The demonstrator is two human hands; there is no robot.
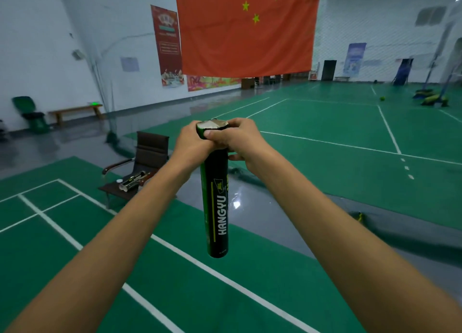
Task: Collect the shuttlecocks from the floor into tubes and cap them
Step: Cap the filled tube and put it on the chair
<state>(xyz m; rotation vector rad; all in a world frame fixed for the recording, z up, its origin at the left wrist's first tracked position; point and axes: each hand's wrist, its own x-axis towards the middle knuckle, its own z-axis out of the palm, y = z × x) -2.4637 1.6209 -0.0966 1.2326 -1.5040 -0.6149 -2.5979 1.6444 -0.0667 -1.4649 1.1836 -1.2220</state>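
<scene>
1. Gripping the tube (217,202) near its top, both hands hold it in the air in front of the person, above the floor (75,232) and touching nothing else.
2. The left hand (191,144) has its fingers curled round the upper wall from one side. The right hand (241,137) wraps the other side, its thumb laid across the wall just under the rim.
3. The tube's long axis stands close to upright, with only a slight lean. Its base points down at the floor and its mouth points up and away from the person. The lettering runs along its length, reading from base to mouth.
4. The mouth looks uncapped, with a ragged rim and a pale inside. Whether that pale patch is feathers cannot be told. No cap shows in either hand, so capping this tube seems to be what is left.
5. Farther off to the left is a chair (150,147). A second tube (133,179) lies on its seat with a small white disc (119,180) beside it, likely a cap. That tube's near end looks open too.
6. No shuttlecocks show on the visible floor, so the gathering appears largely done, though much of the hall is out of view.
7. Farthest back are a bench (75,109) along the wall and a large flag (247,33) hanging above the court.
</scene>
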